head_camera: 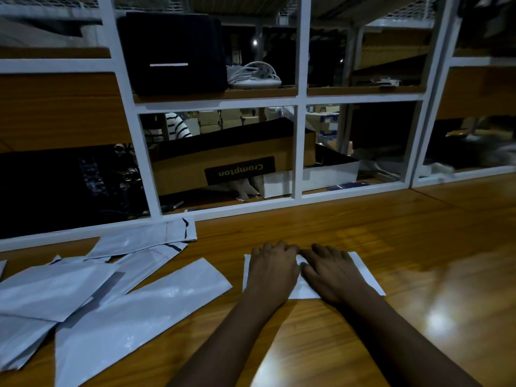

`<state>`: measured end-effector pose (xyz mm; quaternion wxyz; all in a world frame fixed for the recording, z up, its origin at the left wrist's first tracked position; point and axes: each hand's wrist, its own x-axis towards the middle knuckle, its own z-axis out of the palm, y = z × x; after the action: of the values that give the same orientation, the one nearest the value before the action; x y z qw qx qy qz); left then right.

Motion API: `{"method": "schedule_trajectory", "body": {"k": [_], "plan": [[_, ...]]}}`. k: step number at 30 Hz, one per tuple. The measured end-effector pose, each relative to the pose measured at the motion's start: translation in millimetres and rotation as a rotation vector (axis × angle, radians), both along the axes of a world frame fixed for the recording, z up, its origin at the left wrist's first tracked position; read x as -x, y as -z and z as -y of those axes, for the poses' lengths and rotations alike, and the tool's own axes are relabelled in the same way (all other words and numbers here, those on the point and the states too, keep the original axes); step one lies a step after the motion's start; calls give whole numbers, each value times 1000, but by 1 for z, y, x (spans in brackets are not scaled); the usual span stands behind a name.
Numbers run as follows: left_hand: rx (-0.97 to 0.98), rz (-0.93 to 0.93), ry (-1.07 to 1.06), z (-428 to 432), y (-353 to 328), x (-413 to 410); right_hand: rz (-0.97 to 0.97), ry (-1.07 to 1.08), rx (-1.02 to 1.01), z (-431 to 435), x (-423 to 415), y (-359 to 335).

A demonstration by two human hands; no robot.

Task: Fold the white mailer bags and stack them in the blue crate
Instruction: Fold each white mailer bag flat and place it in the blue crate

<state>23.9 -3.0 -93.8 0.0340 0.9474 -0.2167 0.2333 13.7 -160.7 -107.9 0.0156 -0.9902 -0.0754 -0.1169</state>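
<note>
Left hand [272, 268] and right hand [331, 275] press flat, fingers laid out, creasing the folded mailer bag [365, 275]; next, likely, pinching it up for the crate, unseen here.

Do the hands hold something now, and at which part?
Nothing is gripped: left hand and right hand press flat on the middle of the folded mailer bag.

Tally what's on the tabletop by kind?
White mailer bag pressed under both hands: 1
Loose white mailer bags, overlapping pile: at least 6
Hands: 2, left hand and right hand
Total: at least 9
</note>
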Motion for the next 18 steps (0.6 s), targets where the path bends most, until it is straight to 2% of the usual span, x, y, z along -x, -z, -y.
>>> {"method": "schedule_trajectory", "body": {"k": [9, 13, 16, 18], "plan": [[16, -41, 26, 20, 9, -13, 19, 99, 38, 13, 2, -10], [-65, -197, -16, 18, 19, -22, -26, 96, 54, 12, 0, -3], [-122, -266, 33, 19, 24, -29, -74, 125, 121, 11, 0, 0], [-110, -423, 27, 19, 19, -35, -100, 123, 138, 12, -3, -2]]}}
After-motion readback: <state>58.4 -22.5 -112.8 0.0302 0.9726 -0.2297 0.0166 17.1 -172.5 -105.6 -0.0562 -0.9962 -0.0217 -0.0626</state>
